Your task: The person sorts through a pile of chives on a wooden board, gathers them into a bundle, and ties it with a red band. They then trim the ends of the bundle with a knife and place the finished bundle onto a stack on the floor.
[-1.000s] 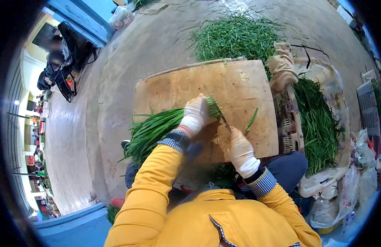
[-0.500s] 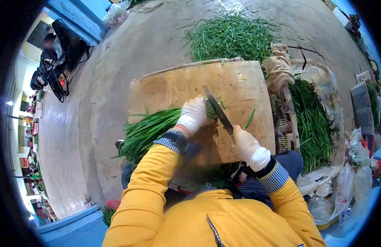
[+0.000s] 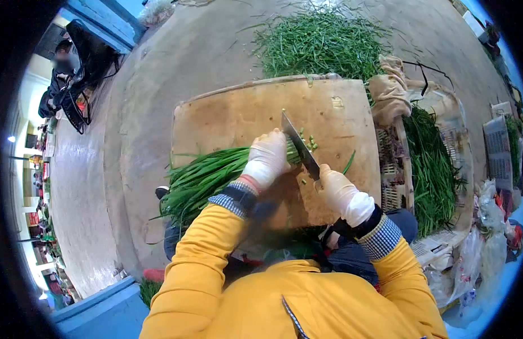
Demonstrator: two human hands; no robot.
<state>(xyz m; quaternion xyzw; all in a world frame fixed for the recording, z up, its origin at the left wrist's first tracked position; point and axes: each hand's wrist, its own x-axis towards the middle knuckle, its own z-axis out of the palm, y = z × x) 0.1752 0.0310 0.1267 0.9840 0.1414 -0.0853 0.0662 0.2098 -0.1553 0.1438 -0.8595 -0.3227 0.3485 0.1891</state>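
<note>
My gloved left hand [image 3: 267, 160] is closed around a bunch of chives [image 3: 208, 173] lying on a wooden board [image 3: 233, 117]. The long green leaves trail off the board's left side, and the cut end pokes out just past my fingers. My gloved right hand [image 3: 338, 191] grips the handle of a knife [image 3: 300, 146]. Its blade slants up and left, right beside my left fingers at the end of the bunch. Small cut pieces [image 3: 312, 142] lie to the right of the blade. One loose green leaf [image 3: 349, 163] rests near my right hand.
Beyond the board a heap of loose green leaves [image 3: 323, 45] covers the floor. A crate [image 3: 462, 152] of greens stands at the right, with a tan cloth [image 3: 390, 90] draped over its corner. Plastic bags [image 3: 476, 254] lie farther right. A person [image 3: 62, 73] sits far left.
More small cut pieces show to the right of the blade. Both hands keep their grips and have hardly moved. The whole view has shifted slightly.
</note>
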